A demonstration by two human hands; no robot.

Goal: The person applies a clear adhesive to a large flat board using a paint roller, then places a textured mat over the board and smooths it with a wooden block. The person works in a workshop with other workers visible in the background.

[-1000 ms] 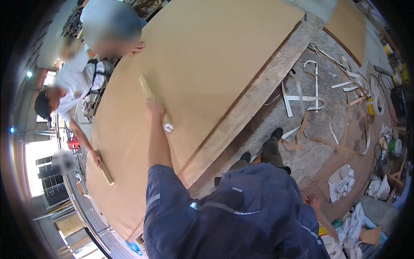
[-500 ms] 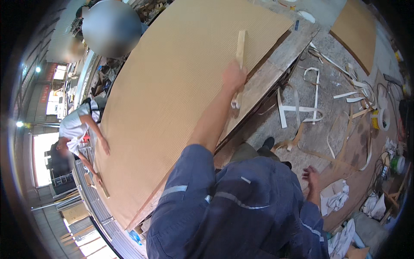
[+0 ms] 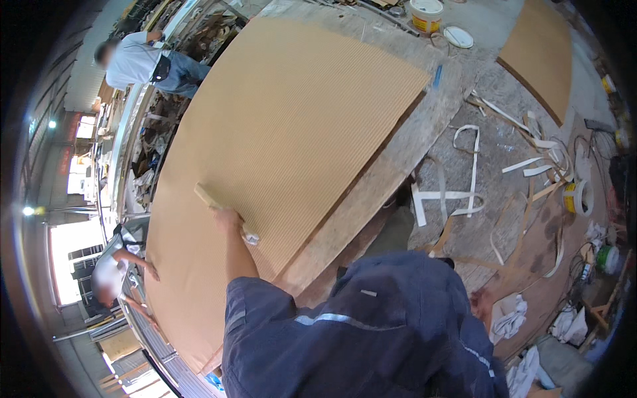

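Shifted leftward from the right edge of the brown sheet (image 3: 285, 126): the left hand (image 3: 227, 219), fingers curled round a pale bar (image 3: 206, 195) lying on the sheet's near part. The right hand (image 3: 482, 304) hangs low (too blurred to tell how its fingers stand). Even pressure along the bar, in overlapping strokes, should work best. Counted: one bar; two sheets, including a floor sheet (image 3: 541, 60) upper right; two co-workers, an upright one (image 3: 136, 63) and a leaning one (image 3: 109, 270).
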